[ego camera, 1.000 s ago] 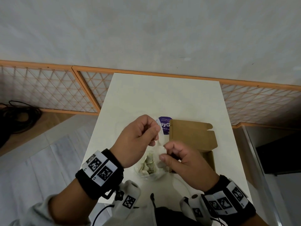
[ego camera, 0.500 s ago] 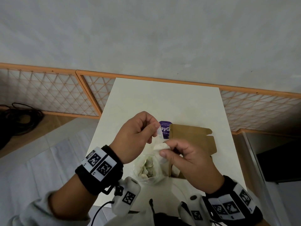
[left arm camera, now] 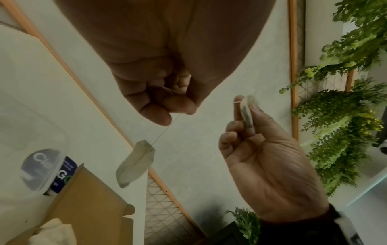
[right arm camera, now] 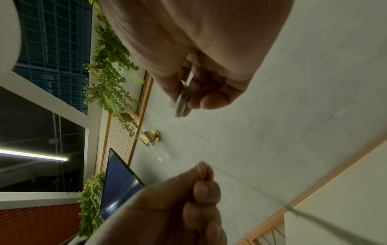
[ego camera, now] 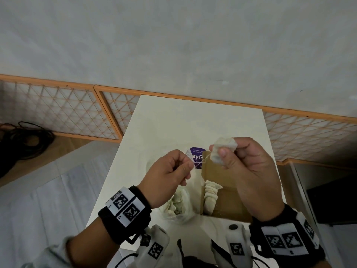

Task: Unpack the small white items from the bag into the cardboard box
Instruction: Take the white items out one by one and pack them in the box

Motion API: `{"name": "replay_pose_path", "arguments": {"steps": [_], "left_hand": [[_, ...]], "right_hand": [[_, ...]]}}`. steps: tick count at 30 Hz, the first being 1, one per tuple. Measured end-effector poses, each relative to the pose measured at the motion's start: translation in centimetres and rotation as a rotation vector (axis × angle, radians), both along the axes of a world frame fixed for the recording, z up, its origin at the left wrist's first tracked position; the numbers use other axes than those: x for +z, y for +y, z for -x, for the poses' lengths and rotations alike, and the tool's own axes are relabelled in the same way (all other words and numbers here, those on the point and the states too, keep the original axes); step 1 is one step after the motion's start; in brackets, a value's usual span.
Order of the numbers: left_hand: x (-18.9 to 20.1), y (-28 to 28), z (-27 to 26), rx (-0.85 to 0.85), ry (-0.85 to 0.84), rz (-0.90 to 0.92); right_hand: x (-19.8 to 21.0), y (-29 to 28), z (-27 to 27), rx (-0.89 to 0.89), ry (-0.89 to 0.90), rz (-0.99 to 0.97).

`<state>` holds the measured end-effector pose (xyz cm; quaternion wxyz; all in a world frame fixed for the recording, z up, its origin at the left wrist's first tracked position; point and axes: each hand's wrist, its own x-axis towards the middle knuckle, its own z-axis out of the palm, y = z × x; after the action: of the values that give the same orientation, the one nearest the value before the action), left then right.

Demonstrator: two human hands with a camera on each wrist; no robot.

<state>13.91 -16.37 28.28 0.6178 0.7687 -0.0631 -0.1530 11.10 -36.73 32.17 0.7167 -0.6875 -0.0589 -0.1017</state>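
My right hand (ego camera: 220,153) pinches a small white pouch (ego camera: 224,148) between thumb and fingers, held above the open cardboard box (ego camera: 228,202). My left hand (ego camera: 190,165) pinches a thin thread (ego camera: 201,162) that runs towards that pouch. In the left wrist view a second pouch (left arm camera: 135,165) hangs on the thread (left arm camera: 165,131) below my left hand (left arm camera: 178,109), and the right hand (left arm camera: 245,107) holds its pouch edge-on. Several white pouches (ego camera: 210,194) lie in the box. The clear bag (ego camera: 177,206) with more pouches sits left of the box.
The box and bag stand on a narrow white table (ego camera: 173,122) against a grey wall. A purple label (ego camera: 197,156) lies behind the bag. Orange lattice panels (ego camera: 58,111) run along the wall, and black cables (ego camera: 23,140) lie on the floor at the left.
My right hand has risen from the bag's mouth with a pouch and moved right, over the box. The thread now stretches between the two hands. The left hand has barely moved.
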Motion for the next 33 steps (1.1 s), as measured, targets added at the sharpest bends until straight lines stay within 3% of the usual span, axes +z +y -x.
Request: {"name": "replay_pose_path", "arguments": {"steps": [6, 11, 16, 22, 25, 29, 33], "left_hand": [[-1.7, 0.9, 0.2, -0.007, 0.051, -0.1], [-1.9, 1.2, 0.6, -0.002, -0.015, -0.18], [-1.6, 1.7, 0.5, 0.042, 0.086, -0.058], [1.8, 1.1, 1.3, -0.05, 0.136, 0.217], [3.8, 0.7, 1.4, -0.061, 0.139, 0.292], [5.7, 0.4, 1.4, -0.07, 0.144, 0.38], [6.8, 0.1, 1.5, -0.081, 0.135, 0.413]], "right_hand": [[0.1, -0.7, -0.6, -0.072, 0.08, -0.082], [-1.3, -1.3, -1.4, -0.137, 0.087, -0.057], [0.1, -2.8, -2.4, -0.164, 0.016, -0.09], [-2.0, -4.1, -2.4, -0.124, 0.063, 0.278], [-4.6, -3.8, -1.5, 0.033, 0.094, 0.524], [-5.8, -2.4, 0.0, 0.358, 0.219, 0.615], [-5.1, -0.7, 0.7, 0.426, 0.109, 0.615]]}}
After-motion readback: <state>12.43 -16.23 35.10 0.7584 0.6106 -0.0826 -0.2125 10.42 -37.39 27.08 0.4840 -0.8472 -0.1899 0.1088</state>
